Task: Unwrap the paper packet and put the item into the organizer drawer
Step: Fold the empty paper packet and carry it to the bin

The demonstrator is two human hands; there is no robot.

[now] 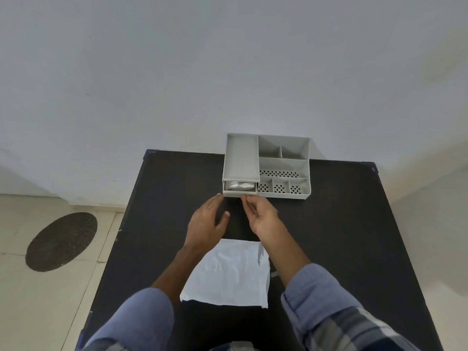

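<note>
A grey plastic organizer (283, 163) stands at the far edge of the black table (342, 236). Its drawer (239, 193) at the lower left is pulled slightly out, and a pale silvery item (238, 185) lies inside it. My left hand (207, 222) reaches toward the drawer front with fingers spread, a fingertip at the drawer's left corner. My right hand (262, 215) has its fingertips at the drawer's front edge and holds nothing that I can see. The unfolded white paper (228, 273) lies flat on the table between my forearms.
The organizer has several open compartments on its right side, some with perforated floors (278, 173). A white wall rises behind the table. A dark oval mat (62, 240) lies on the tiled floor to the left. Blue sleeves cover my forearms.
</note>
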